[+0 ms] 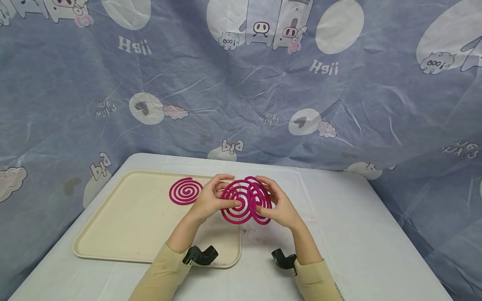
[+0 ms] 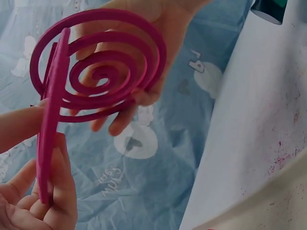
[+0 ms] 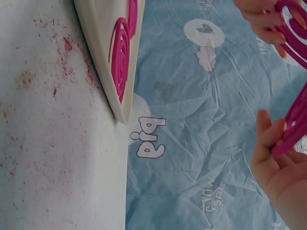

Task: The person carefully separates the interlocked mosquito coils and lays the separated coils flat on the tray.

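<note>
Two magenta mosquito coils are held up above the tray's right edge. My left hand (image 1: 206, 201) grips the left coil (image 1: 242, 205), its thumb lying across the spiral's face. My right hand (image 1: 283, 209) pinches the right coil (image 1: 260, 201) between thumb and fingers at its outer side. In the head view the two spirals overlap at their inner edges. From the left wrist, the left coil (image 2: 52, 124) appears edge-on and crosses in front of the right coil (image 2: 103, 76), which shows its broad face.
A cream tray (image 1: 124, 217) lies on the white-covered table (image 1: 339, 234). One magenta coil (image 1: 186, 191) rests near its far side; another coil (image 3: 121, 62) shows in the right wrist view. Pinkish crumbs (image 3: 67, 52) dot the tablecloth. A blue printed cloth (image 1: 226, 83) hangs behind.
</note>
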The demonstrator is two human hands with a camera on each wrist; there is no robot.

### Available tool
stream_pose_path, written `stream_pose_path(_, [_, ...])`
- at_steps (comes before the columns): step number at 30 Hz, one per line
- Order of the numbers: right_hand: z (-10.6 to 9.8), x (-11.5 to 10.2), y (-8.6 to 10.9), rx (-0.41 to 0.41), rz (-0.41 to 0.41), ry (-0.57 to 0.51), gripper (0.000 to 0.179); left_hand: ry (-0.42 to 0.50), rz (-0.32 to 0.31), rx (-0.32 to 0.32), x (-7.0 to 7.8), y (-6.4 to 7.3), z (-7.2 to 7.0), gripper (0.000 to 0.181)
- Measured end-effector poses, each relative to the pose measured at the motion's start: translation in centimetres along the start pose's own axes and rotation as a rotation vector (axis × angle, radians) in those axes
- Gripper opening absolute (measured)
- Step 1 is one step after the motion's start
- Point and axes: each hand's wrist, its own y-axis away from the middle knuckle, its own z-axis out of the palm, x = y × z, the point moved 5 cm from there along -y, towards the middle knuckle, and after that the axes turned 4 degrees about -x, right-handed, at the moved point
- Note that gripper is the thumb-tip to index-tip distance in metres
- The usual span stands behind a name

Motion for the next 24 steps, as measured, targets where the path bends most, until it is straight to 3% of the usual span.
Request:
stream_pose_path(4, [-0.5, 0.2, 0.2, -0.005, 0.110, -0.104, 0.076, 0.001, -0.007, -0.001, 0.2, 0.2, -0.7, 0.070])
stream_pose_path(8, [-1.3, 0.5, 0.4, 0.025, 0.163, -0.207, 0.074, 0.014, -0.012, 0.018, 0.4, 0.4, -1.5, 0.064])
stream_pose_path(14, [-2.1, 1.0, 0.7, 0.085, 0.235, -0.230, 0.063, -0.014, -0.026, 0.030, 0.3, 0.4, -2.1, 0.055])
stream_pose_path(17, [-2.1, 1.4, 0.7, 0.084, 0.271, -0.224, 0.060, -0.061, -0.012, -0.014, 0.5, 0.4, -1.9, 0.056])
stream_pose_path(24, [-1.8, 1.8, 1.0, 0.021, 0.354, -0.146, 0.041, -0.277, 0.026, -0.180, 0.8, 0.9, -1.3, 0.061])
